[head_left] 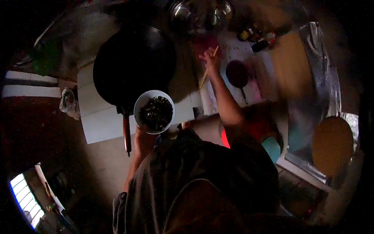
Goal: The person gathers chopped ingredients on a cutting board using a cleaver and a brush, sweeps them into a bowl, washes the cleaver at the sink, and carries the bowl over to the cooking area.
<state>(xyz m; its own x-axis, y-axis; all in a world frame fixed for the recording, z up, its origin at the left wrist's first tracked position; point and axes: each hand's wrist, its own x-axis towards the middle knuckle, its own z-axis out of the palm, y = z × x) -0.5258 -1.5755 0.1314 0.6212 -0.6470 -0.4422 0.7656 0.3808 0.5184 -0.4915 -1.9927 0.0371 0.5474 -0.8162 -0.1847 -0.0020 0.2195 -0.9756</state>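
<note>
My left hand [145, 141] holds a white bowl [137, 113] from below at its near side. Dark, chopped food with pale bits [157, 113] lies inside it. The bowl is beside a large black wok [134, 66], near the wooden handle [126, 134]. Farther forward and to the right, my right hand [211, 62] is closed around a pair of light wooden chopsticks [203, 80], which slant across the palm. A small dark round pan or ladle [237, 74] with a thin handle lies just right of that hand.
A shiny metal pot or lid [200, 13] stands at the back. Small bottles or jars [259, 41] are right of it. A brown board [292, 64] and foil-like sheeting [321, 58] line the right. A round brown board [332, 146] is lower right; a plastic bag [69, 103] sits left.
</note>
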